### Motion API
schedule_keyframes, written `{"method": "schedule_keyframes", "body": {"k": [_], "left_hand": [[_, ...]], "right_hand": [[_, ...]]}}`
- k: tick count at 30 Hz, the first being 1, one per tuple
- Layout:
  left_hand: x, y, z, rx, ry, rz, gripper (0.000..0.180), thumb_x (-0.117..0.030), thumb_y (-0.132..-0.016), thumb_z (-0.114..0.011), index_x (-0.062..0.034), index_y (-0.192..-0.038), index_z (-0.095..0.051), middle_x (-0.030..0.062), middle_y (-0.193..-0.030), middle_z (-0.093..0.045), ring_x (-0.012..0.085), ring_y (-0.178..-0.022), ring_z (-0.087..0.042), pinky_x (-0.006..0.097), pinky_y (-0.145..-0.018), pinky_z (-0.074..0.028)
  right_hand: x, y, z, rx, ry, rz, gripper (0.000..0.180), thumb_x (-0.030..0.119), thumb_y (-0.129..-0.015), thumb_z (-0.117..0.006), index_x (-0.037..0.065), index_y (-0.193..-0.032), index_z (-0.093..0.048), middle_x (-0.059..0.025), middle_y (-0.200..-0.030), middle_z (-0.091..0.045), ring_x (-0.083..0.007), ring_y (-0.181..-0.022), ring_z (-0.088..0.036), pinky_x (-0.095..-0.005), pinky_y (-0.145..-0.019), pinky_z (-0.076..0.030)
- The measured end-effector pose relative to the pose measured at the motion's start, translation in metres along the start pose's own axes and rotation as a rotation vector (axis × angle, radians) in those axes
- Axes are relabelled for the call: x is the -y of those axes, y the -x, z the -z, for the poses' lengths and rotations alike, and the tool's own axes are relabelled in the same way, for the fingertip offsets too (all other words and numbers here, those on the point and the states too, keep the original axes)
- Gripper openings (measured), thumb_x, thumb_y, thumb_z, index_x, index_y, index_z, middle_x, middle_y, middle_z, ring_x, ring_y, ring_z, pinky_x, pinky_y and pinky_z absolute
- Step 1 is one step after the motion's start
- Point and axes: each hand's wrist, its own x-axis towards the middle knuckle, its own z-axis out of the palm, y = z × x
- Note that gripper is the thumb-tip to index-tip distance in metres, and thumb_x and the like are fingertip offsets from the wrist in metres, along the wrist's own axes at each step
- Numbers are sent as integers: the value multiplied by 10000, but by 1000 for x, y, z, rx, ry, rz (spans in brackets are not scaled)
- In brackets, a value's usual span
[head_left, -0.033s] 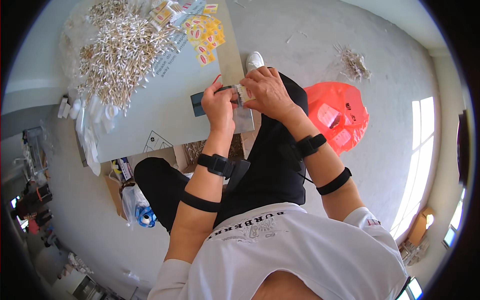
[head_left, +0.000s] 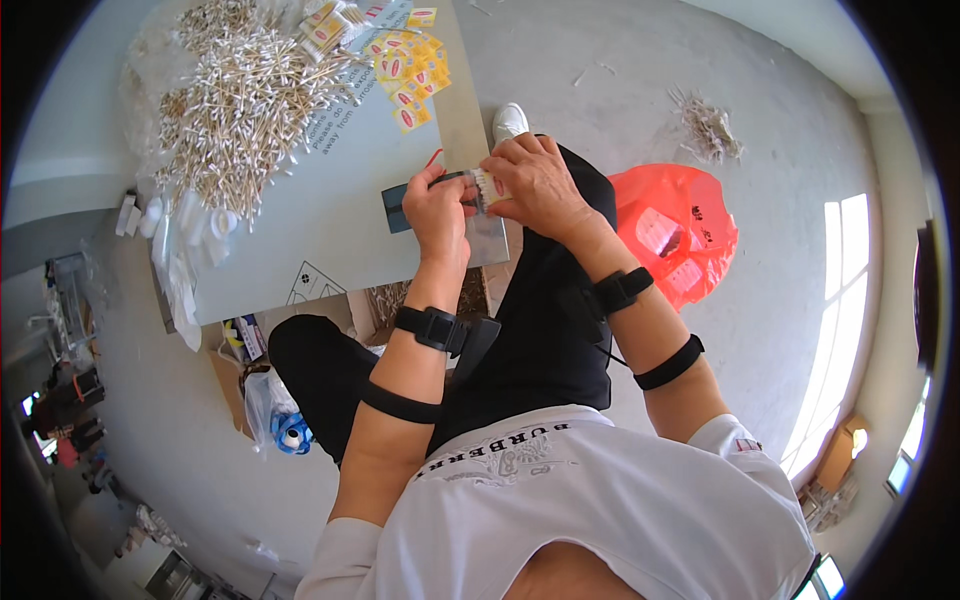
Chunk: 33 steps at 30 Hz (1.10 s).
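Note:
Over the table's right edge, my right hand [head_left: 540, 188] is closed round a small clear pack of cotton swabs [head_left: 493, 187] with a yellow label. White swab tips face my left hand [head_left: 436, 215], whose fingers pinch the pack's other end, where clear film seems to show. A dark strip by the left fingers is partly hidden. A thin red piece [head_left: 434, 157] pokes up beyond that hand. Beside it, a dark blue-grey rectangle [head_left: 396, 212] lies on the table [head_left: 340, 225]. Farther off are loose yellow labels [head_left: 412, 75] and a large heap of cotton swabs [head_left: 240, 110].
Several filled packs [head_left: 330, 30] lie by the heap. Clear plastic sleeves [head_left: 185, 245] hang at the table's left corner. A red plastic bag [head_left: 690, 230] rests on the floor at right, swab sticks [head_left: 708, 128] beyond it. Below the table stands a box of swabs [head_left: 398, 303].

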Motion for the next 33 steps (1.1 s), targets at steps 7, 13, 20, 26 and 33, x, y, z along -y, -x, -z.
{"method": "schedule_keyframes", "body": {"k": [7,13,20,26,33], "left_hand": [[-4,-4,3,116,-31,10,441,-14,-839,-590,84,-1251,-466,142,-923,-684,173,-716,-672,270,-569,-505],[-4,1,9,178,-255,-16,434,-30,-850,-580,74,-1260,-482,130,-911,-683,169,-733,-675,266,-566,-499],[-2,-4,14,190,-253,-29,389,-15,-858,-566,77,-1229,-500,118,-854,-674,155,-682,-656,253,-529,-493],[10,-9,7,152,-265,-72,328,37,-852,-569,80,-1174,-524,103,-805,-654,134,-628,-621,255,-509,-506],[23,-6,-20,301,-232,-171,240,77,-840,-535,70,-1079,-555,108,-773,-669,134,-578,-614,261,-502,-508]], "right_hand": [[-3,-5,-6,14,-36,32,533,243,-609,-810,116,-1105,-659,-46,-1026,-589,-248,-1064,-518,-388,-940,-362],[-4,3,-9,-34,-23,42,578,245,-595,-813,129,-1138,-654,-51,-1040,-575,-242,-1071,-510,-395,-933,-356],[3,10,-17,-389,-12,-120,582,337,-716,-796,93,-1210,-608,-93,-1151,-576,-268,-1116,-522,-405,-914,-413],[-8,8,-48,-486,-743,-591,408,301,-821,-734,6,-1086,-639,-186,-864,-667,-270,-763,-650,-343,-688,-504],[-30,20,-24,-532,-658,-579,211,204,-826,-707,-4,-858,-687,-120,-694,-659,-160,-626,-619,-297,-616,-495]]}}
